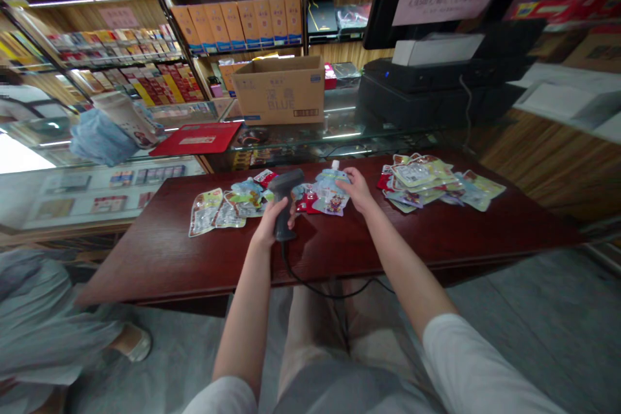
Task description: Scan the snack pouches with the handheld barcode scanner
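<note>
My left hand [272, 221] is wrapped round the handle of a black barcode scanner [283, 204], held above the dark red table with its cord trailing down over the front edge. In my right hand [356, 190] is a light blue spouted pouch [330, 194], pinched at its right side, its white cap pointing away from me. Left of the scanner lies a spread of colourful pouches [220, 208]. To the right of my right hand sits a heap of similar pouches [418, 176]. Small red packets [306, 200] lie between the scanner and the blue pouch.
Behind the table [160, 252] runs a glass counter with an open cardboard box [286, 92], a red folder [196, 138] and a blue cloth [99, 137]. A monitor [383, 6] stands at the back right. Another person's legs [48, 317] are at the left.
</note>
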{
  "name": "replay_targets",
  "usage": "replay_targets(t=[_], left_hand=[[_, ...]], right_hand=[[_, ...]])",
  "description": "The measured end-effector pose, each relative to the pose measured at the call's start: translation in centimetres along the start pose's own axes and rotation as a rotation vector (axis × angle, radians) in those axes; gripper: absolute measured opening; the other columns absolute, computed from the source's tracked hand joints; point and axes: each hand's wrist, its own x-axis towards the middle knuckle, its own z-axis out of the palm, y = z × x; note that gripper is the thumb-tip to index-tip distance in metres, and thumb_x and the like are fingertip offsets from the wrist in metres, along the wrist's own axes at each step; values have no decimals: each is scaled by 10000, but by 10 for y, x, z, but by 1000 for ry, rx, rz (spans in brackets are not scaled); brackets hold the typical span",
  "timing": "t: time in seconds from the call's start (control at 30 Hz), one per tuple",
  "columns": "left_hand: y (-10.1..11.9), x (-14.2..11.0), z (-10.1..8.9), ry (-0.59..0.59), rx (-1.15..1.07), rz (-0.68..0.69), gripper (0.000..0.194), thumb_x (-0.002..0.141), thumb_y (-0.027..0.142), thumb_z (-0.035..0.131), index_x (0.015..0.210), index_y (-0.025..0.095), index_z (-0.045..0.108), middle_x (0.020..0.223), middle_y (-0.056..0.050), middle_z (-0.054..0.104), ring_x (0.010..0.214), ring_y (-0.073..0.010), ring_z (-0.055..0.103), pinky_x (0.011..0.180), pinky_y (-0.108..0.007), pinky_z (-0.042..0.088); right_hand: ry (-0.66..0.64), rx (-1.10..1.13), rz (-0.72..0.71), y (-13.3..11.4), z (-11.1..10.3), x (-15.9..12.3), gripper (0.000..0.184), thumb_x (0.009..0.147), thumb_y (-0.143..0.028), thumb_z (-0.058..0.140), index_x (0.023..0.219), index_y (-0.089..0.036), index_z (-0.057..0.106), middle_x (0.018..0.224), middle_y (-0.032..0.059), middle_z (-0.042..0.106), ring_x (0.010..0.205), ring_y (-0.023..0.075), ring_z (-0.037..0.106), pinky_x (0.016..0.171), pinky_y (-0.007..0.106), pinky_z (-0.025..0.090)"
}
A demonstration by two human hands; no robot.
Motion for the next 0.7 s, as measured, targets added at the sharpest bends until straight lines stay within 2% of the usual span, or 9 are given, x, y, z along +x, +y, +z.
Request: replay_targets(t=[0.1,0.3,0.43,0.53,0.7], left_hand=[[-3,3,7,-48,33,-43,445,735,484,766,924,169,517,636,53,543,408,-65,467,381,-199,373],[-9,15,31,-114,105,-88,407,762,492,739,797,179,481,631,46,541,400,-58,471,379,-195,366],[-10,29,52,-206,184,-129,438,750,521,739,894,170,521,634,48,545,394,-68,475,374,-207,370],[-11,41,69,-269,212,-149,505,742,522,745,1018,162,524,665,47,563,405,-75,491,378,-210,367],[-23,55,87,-325,229,-194,527,720,546,753,991,156,525,670,44,565,413,-73,496,389,-212,364]], right_hand=[[82,5,-81,-11,-23,6,477,522,-342,827,866,-239,514,773,-55,613,722,151,578,696,290,483],[258,13,-193,-35,-80,13,459,539,-339,834,889,-230,558,818,-41,626,761,156,597,739,301,496],[410,101,-257,-44,-110,17,463,536,-321,831,914,-237,576,839,-51,635,763,138,598,743,284,503],[477,174,-276,-43,-125,18,457,534,-317,831,910,-238,585,843,-53,643,775,136,608,765,294,518],[483,253,-236,-32,-137,15,461,541,-325,846,907,-234,581,850,-41,654,789,154,633,783,333,542]])
